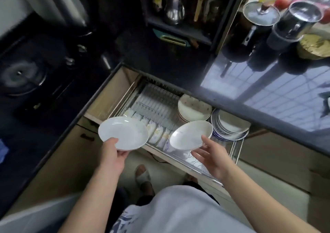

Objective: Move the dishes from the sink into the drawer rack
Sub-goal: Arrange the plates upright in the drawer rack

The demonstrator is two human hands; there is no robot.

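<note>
While held over the open drawer rack (178, 96), two white dishes up off the wire: left hand (114, 152) gripping left plate (123, 133) at its near rim, thumb on top, fingers curled under, plate hovering above drawer's front-left corner. Right hand (212, 154) pinching right plate (191, 134) at its near-right rim, thumb on top, fingers underneath, plate tilted, above drawer's front edge near the middle. Hands apart, plates not touching. Under and between them, row of small patterned dishes (157, 132) standing on edge in wire slots along drawer's front. Back half of wire slots bare. Right side of drawer: stack of speckled plates (193, 108) toward the back, stack of blue-rimmed bowls (230, 125) at right edge, partly under dark countertop (267, 93) overhang. Right plate partly covering view of blue-rimmed stack's left side. On countertop far back right: lidded pot (260, 13), metal canister (300, 18). Gas stove (23, 77) at left, blurred. Shelf behind with steel jug (174, 7). Slippered foot (142, 175) on floor below drawer. Sink not visible.
</note>
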